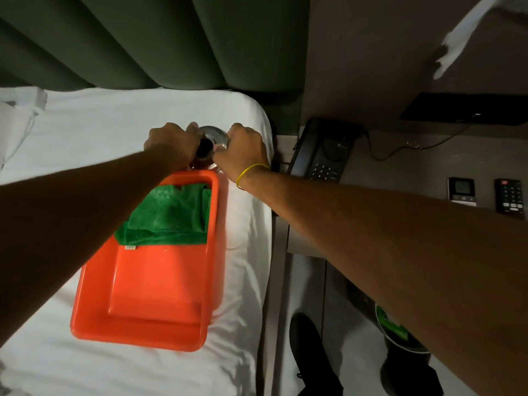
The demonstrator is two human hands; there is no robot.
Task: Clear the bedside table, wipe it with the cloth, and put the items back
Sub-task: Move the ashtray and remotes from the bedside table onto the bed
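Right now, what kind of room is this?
Probably a hotel bedroom: a bed with white sheets against a padded green headboard, and a bedside table carrying a desk phone and two remotes.

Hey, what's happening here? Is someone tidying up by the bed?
A person is leaning over the bed with both hands on a shiny, partly hidden object just past an orange tray; the left hand and right hand grip it from either side. A green cloth lies in the tray. On the bedside table a telephone and two remotes are still waiting, so clearing isn't finished and no wiping has begun.
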